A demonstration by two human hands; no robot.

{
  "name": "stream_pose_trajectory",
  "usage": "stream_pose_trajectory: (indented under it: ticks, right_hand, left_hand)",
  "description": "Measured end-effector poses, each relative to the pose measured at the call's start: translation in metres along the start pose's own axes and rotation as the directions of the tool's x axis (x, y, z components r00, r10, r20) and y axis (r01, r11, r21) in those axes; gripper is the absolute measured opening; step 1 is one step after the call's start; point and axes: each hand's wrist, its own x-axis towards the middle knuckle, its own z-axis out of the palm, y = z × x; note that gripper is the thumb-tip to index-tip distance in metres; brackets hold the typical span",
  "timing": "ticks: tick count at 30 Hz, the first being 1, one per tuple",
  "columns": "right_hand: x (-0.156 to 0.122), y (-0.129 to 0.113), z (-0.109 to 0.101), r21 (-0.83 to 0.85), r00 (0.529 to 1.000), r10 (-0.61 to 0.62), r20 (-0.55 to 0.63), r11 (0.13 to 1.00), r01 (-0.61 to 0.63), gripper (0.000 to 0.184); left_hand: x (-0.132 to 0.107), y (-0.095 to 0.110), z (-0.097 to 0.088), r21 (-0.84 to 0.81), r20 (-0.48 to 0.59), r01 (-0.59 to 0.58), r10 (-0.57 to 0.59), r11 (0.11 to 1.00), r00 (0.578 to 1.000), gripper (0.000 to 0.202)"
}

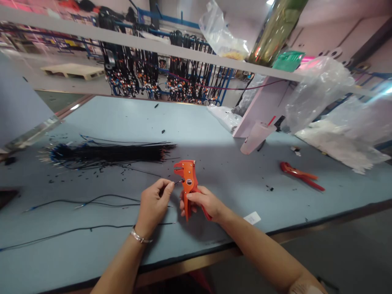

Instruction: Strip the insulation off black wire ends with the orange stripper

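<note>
Two hands met at an orange wire stripper (189, 173), which stood tilted slightly above the table (234, 175) and served as the reference for all positions below. The right hand (203, 200) was closed around the stripper's handles, thumb across the near one; these fingers hid part of the grip. The handles were spread apart, and a gap showed at the left of the tool's head. The left hand (155, 200) pinched a thin dark wire (178, 182) between thumb and forefinger, its end directed at the stripper's left side (whether it touched the tool could not be determined).

Left of the stripper and farther off lay a dense bundle of black wires (119, 153), with dark scraps (92, 174) scattered beside it. Left and nearer lay several loose wires (104, 227); the left hand blocked part of their length. Right of the stripper lay a red-handled tool (301, 176); right and nearer, a white label (252, 218). A cup with a red straw (256, 138) leaned to the right and beyond it.
</note>
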Motion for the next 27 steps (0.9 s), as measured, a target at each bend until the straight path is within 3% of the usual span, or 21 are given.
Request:
stream_pose_trajectory:
  ticks: [11, 15, 20, 27]
  right_hand:
    - [0.0028, 0.0037, 0.0051, 0.013, 0.984, 0.118, -0.133, 0.993, -0.118, 0.029]
    - [0.0043, 0.0057, 0.0055, -0.041, 0.991, 0.061, -0.122, 0.997, -0.066, 0.031]
    - [0.0052, 0.0092, 0.0064, -0.094, 0.980, 0.007, -0.201, 0.995, -0.027, 0.037]
    - [-0.0002, 0.0008, 0.0058, -0.042, 0.997, 0.029, -0.074, 0.999, -0.032, 0.034]
  left_hand:
    - [-0.0022, 0.0008, 0.0062, 0.051, 0.024, -0.092, 0.091, 0.994, 0.996, 0.029]
    - [-0.0018, -0.0009, 0.0065, 0.058, 0.028, -0.098, 0.097, 0.993, 0.995, 0.029]
    - [-0.0010, -0.0038, 0.0071, 0.059, 0.035, -0.090, 0.088, 0.994, 0.995, 0.030]
    - [-0.0034, -0.0038, 0.0074, 0.027, -0.006, -0.040, 0.040, 0.999, 0.999, 0.027]
